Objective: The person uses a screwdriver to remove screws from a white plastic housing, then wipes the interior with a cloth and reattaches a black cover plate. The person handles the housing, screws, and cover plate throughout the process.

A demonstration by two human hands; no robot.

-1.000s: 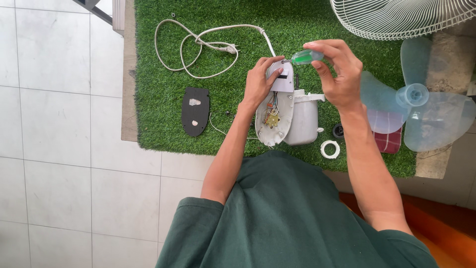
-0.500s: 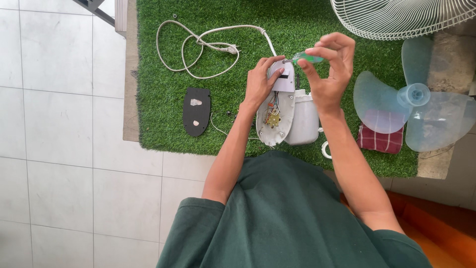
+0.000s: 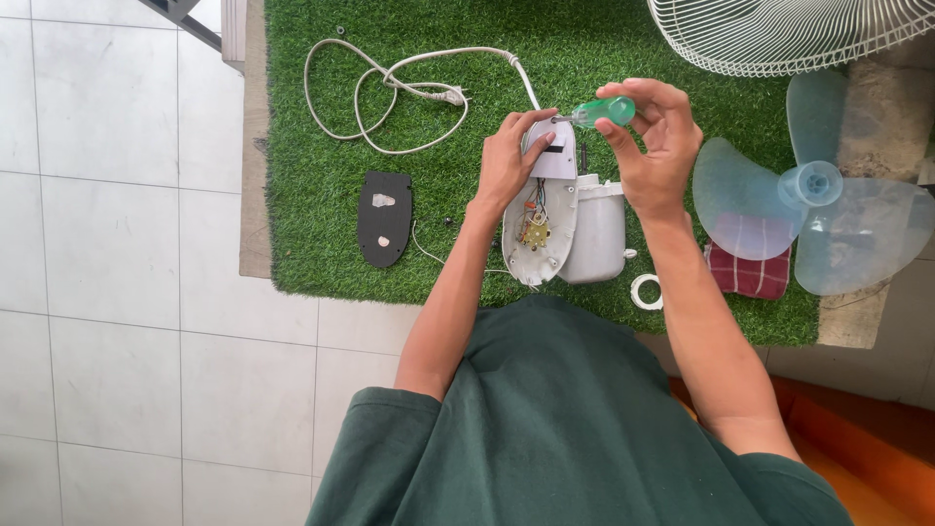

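My left hand [image 3: 508, 161] grips the top of an opened white fan housing [image 3: 575, 234], which lies on green artificial turf [image 3: 321, 175]; wires and a brass part show inside it. My right hand [image 3: 654, 146] holds a screwdriver with a green handle [image 3: 604, 111] level, its metal tip pointing left at the housing's top beside my left fingers.
A white power cord [image 3: 390, 93] is coiled at the back. A black oval plate [image 3: 384, 218] lies to the left. A white ring [image 3: 646, 290], a red checked cloth [image 3: 748, 269], a translucent fan blade [image 3: 813, 209] and a white wire grille [image 3: 789, 34] are at the right. White tiles [image 3: 117, 244] lie to the left.
My right hand has shifted the green-handled screwdriver slightly, its tip now at the housing's top. My left hand stays on the housing. The view has moved a little.
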